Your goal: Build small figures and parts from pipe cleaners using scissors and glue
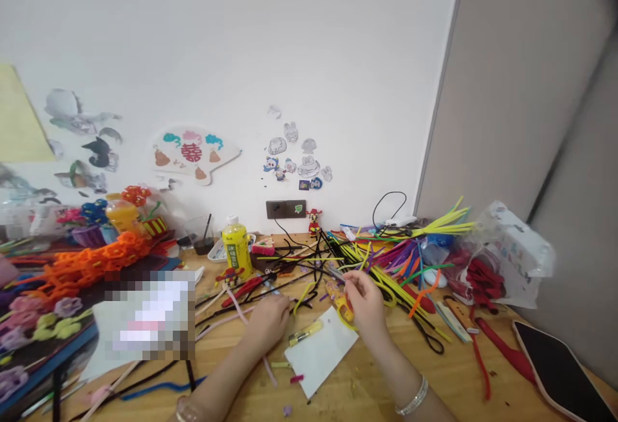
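My left hand [270,320] rests low over the table with its fingers curled down. Whatever its fingertips hold, if anything, is hidden. Close to it are a bent yellow pipe cleaner [303,298] and a pale pink pipe cleaner [236,303]. My right hand [365,301] is closed in a pinch on a thin grey piece [337,272], whose kind I cannot make out. Yellow-handled scissors [344,311] lie just below and left of those fingers. Between the hands, a white sheet of paper [323,352] lies flat, with a yellow cutter-like tool [305,332] across its upper edge.
A yellow drink bottle [237,248] stands behind my left hand. Pipe cleaners [386,267] lie heaped at the back right. A small red figure [314,222] stands by the wall. A phone [562,370] lies far right; orange fuzzy craftwork [91,261] is at left.
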`<action>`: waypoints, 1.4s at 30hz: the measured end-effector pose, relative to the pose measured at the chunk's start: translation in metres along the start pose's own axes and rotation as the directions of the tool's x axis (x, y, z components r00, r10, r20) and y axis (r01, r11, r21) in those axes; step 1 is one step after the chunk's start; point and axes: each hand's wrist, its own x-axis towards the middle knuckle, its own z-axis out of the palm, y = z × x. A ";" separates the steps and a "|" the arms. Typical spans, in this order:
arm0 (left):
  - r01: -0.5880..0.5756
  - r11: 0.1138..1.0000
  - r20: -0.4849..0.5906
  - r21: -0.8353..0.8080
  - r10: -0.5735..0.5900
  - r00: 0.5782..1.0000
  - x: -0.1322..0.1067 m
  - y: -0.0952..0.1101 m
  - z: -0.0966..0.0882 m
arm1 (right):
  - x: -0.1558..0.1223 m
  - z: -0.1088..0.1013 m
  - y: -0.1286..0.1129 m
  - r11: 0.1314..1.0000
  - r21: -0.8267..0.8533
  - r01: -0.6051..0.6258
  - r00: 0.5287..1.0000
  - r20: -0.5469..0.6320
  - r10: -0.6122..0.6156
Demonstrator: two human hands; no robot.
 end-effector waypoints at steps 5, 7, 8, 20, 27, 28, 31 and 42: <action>0.003 1.000 0.027 -0.008 -0.003 1.000 -0.001 0.004 -0.001 | 0.010 -0.007 0.009 0.994 -0.005 -0.111 0.993 0.029 0.111; -0.010 1.000 0.034 0.000 0.010 0.999 -0.001 0.006 -0.001 | 0.010 -0.006 0.014 0.992 0.001 -0.129 0.991 0.033 0.128; -0.014 1.000 0.033 0.006 0.014 0.999 -0.001 0.006 0.000 | 0.009 -0.006 0.015 0.992 0.005 -0.127 0.991 0.035 0.127; -0.078 0.996 0.028 0.033 0.077 0.997 -0.002 0.007 -0.001 | 0.032 -0.039 0.015 0.974 -0.226 0.020 0.973 -0.222 -0.071; -0.114 0.993 0.049 0.029 0.112 0.992 0.001 0.004 0.000 | 0.067 -0.117 0.050 0.813 -0.541 -0.216 0.943 -0.333 0.028; -0.114 0.993 0.050 0.030 0.112 0.992 0.002 0.003 0.001 | 0.067 -0.119 0.055 0.780 -0.585 -0.223 0.952 -0.302 0.046; -0.112 0.993 0.047 0.031 0.110 0.993 0.002 0.001 0.004 | 0.067 -0.113 0.067 0.697 -0.687 -0.205 0.976 -0.197 0.093; -0.133 0.990 0.057 0.045 0.131 0.990 0.006 -0.003 0.002 | 0.066 -0.110 0.078 0.479 -0.866 -0.141 0.979 -0.049 0.199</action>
